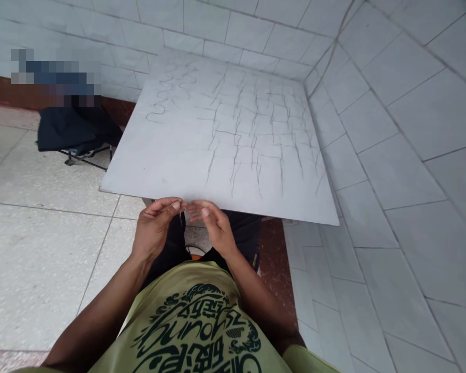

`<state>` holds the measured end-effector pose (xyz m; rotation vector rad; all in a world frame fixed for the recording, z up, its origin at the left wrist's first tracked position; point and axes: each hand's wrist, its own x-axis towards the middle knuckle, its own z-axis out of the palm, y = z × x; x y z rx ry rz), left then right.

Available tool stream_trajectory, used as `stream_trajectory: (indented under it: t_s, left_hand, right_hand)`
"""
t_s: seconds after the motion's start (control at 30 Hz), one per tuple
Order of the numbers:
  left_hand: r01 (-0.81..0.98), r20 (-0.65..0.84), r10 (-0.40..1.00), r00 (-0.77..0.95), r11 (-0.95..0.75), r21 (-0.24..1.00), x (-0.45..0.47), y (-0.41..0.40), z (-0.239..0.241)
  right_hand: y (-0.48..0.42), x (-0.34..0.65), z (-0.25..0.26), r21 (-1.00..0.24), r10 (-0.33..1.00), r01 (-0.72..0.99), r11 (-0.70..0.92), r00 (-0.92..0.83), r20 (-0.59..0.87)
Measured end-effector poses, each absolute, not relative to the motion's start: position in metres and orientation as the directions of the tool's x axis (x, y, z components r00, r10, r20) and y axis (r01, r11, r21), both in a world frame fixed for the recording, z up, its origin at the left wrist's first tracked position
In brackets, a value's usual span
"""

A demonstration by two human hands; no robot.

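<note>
Both of my hands are raised in front of my torso, at the near edge of a white board (171,160). Thumb and fingers of my left hand (155,225) are pinched together on a thin strand (180,216) that hangs a little below the fingertips. Close beside it, my right hand (215,228) has its fingers stretched toward the left fingertips, slightly spread and a bit blurred. Thin dark crooked strands (236,134) form a rough grid on the board; curly ones (155,111) lie at its left. Whether these are wire, thread or drawn lines, I cannot tell.
Tiled walls (411,171) border the board behind and on the right. A cable (336,44) runs down the far corner. On the left, dark cloth (75,127) covers a low folding frame (87,158) on the pale tiled floor (42,248).
</note>
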<state>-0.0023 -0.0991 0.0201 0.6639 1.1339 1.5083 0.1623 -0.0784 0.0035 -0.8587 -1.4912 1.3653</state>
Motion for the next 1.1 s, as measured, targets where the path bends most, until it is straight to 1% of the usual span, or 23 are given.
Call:
stream_trajectory:
  t_s: [0.07,0.13,0.2,0.3,0.37,0.43,0.5,0.57,0.63,0.7,0.87,0.97,1.1]
  left_hand:
    - [-0.474,-0.149,0.964,-0.221,0.027,0.880,-0.003,-0.094,0.014]
    - [-0.520,-0.157,0.972,-0.177,0.043,0.853,-0.004,-0.091,0.008]
    - [-0.578,-0.197,0.972,-0.125,0.090,0.811,-0.005,-0.088,0.004]
    - [-0.656,-0.257,0.964,-0.062,0.155,0.738,-0.005,-0.087,0.000]
    - [-0.695,-0.270,0.963,-0.023,0.178,0.696,-0.004,-0.087,-0.003]
    - [-0.720,-0.261,0.965,0.012,0.190,0.668,-0.005,-0.087,-0.006]
    - [-0.723,-0.248,0.969,0.025,0.188,0.665,-0.007,-0.087,-0.009]
    - [-0.702,-0.240,0.971,0.020,0.184,0.688,-0.012,-0.086,-0.012]
    - [-0.669,-0.223,0.975,0.012,0.173,0.723,-0.017,-0.087,-0.012]
    - [-0.623,-0.189,0.982,-0.006,0.144,0.769,-0.024,-0.087,-0.010]
    - [-0.463,-0.104,0.991,-0.081,0.055,0.884,-0.041,-0.092,0.002]
    - [-0.411,-0.062,0.992,-0.108,0.012,0.911,-0.053,-0.096,0.005]
    - [-0.366,-0.043,0.993,-0.109,0.000,0.931,-0.061,-0.096,0.006]
  right_hand:
    - [-0.083,0.156,0.005,-0.968,0.898,0.041,0.246,-0.387,0.211]
    - [-0.087,0.149,0.007,-0.894,0.849,0.158,0.419,-0.417,0.324]
    - [-0.089,0.144,0.010,-0.774,0.798,0.293,0.561,-0.439,0.412]
    - [-0.092,0.138,0.011,-0.582,0.747,0.477,0.658,-0.507,0.430]
    - [-0.093,0.136,0.009,-0.468,0.704,0.527,0.709,-0.562,0.433]
    - [-0.093,0.136,0.004,-0.371,0.650,0.533,0.760,-0.612,0.451]
    - [-0.091,0.138,-0.001,-0.296,0.599,0.523,0.799,-0.652,0.465]
    - [-0.088,0.141,-0.004,-0.242,0.556,0.505,0.828,-0.687,0.469]
    - [-0.086,0.146,-0.003,-0.208,0.528,0.490,0.846,-0.720,0.451]
    - [-0.084,0.151,-0.001,-0.201,0.516,0.478,0.855,-0.747,0.419]
    - [-0.079,0.157,0.004,-0.255,0.518,0.451,0.855,-0.761,0.391]
    - [-0.079,0.159,0.005,-0.258,0.531,0.465,0.847,-0.760,0.374]
    - [-0.080,0.161,0.002,-0.270,0.543,0.473,0.839,-0.764,0.347]
